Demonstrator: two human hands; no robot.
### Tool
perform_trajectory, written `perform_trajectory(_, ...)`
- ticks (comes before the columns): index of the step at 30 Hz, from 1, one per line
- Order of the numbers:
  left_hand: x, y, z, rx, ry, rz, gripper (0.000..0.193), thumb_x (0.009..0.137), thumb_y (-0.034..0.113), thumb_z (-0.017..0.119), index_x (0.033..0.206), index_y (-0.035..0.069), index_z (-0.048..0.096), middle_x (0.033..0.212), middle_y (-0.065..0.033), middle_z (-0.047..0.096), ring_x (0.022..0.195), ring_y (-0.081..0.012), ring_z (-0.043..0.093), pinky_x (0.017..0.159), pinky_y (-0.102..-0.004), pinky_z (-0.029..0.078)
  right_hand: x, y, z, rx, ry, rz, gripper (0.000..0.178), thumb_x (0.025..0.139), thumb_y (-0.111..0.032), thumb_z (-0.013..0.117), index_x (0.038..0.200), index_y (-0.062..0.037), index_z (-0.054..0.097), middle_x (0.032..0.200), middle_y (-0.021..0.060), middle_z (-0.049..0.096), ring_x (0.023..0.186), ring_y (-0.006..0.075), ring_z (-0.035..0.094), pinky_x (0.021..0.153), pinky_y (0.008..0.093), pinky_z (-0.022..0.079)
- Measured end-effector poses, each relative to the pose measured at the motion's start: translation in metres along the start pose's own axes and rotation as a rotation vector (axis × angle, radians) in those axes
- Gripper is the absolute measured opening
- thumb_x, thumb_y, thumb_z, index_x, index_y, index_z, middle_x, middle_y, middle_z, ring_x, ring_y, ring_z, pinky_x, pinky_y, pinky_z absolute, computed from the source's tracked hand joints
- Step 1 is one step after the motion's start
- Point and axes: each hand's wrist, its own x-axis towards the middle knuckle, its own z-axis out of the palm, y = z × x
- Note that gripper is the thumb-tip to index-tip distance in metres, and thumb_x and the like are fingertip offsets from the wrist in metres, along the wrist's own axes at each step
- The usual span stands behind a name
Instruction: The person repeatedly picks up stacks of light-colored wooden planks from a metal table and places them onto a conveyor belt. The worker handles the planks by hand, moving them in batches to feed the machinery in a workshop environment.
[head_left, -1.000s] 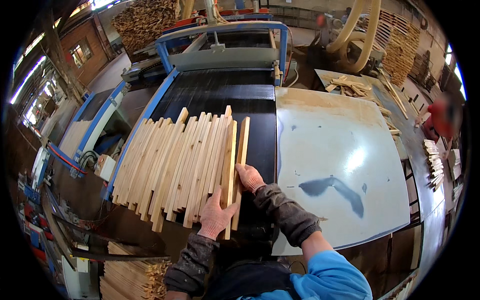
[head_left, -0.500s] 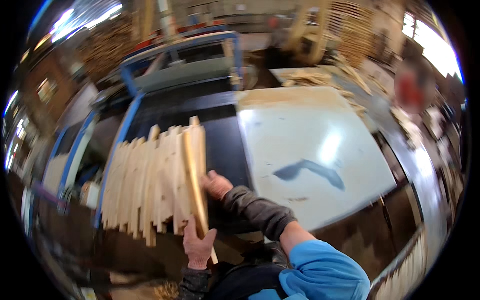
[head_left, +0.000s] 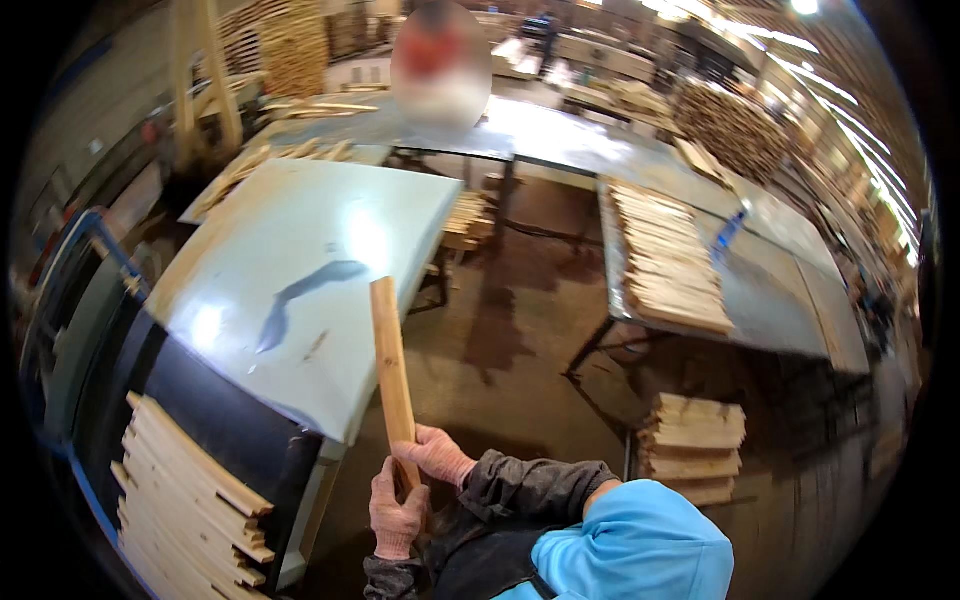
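Observation:
A wooden slat point(head_left: 391, 355) stands out in front of me, long and narrow, its far end beside the corner of the pale table. My left hand point(head_left: 398, 512), in a light glove, is closed round its near end. Just above it my right hand point(head_left: 440, 455), gloved too, grips the same slat from the right side. To the left, a row of similar wooden slats point(head_left: 185, 490) lies side by side on a black conveyor belt point(head_left: 225, 400), apart from both hands.
The pale table point(head_left: 250, 250) adjoins the belt. At the right, a metal table point(head_left: 770, 300) carries a row of slats point(head_left: 672, 255) and a blue bottle point(head_left: 731, 230). A stack of slats point(head_left: 692, 450) stands low below it. A person point(head_left: 440, 65) is beyond the far tables.
My view has turned right, away from the belt. The slat has left the row and is now in both hands; my right hand has closed on it.

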Motion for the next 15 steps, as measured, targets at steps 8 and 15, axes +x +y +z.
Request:
perform_trajectory(8,-0.025,-0.082,0.129,-0.403,-0.336,-0.647,0.046,0.104,0.020,0.067,0.146,0.001,0.060,0.104,-0.0055,0.065,0.088,-0.0161,0.061,0.078,-0.0322,0.054,-0.081,0.042,-0.236,0.104,0.906,-0.217,0.040,0.100,-0.029,0.073,0.120,0.0050,0.071,0.101,0.0095,0.076,0.091,0.0182,0.069,0.083,0.0356,0.056)
perform_trajectory(15,-0.065,-0.159,0.170,-0.242,-0.505,-1.252,0.022,0.102,0.021,0.069,0.119,0.008,0.066,0.087,-0.0013,0.059,0.075,-0.0176,0.058,0.067,-0.0354,0.052,-0.196,0.178,-0.458,0.060,1.611,0.209,0.044,0.100,-0.040,0.070,0.108,0.0032,0.074,0.100,0.0214,0.079,0.096,0.0382,0.075,0.082,0.0430,0.056)
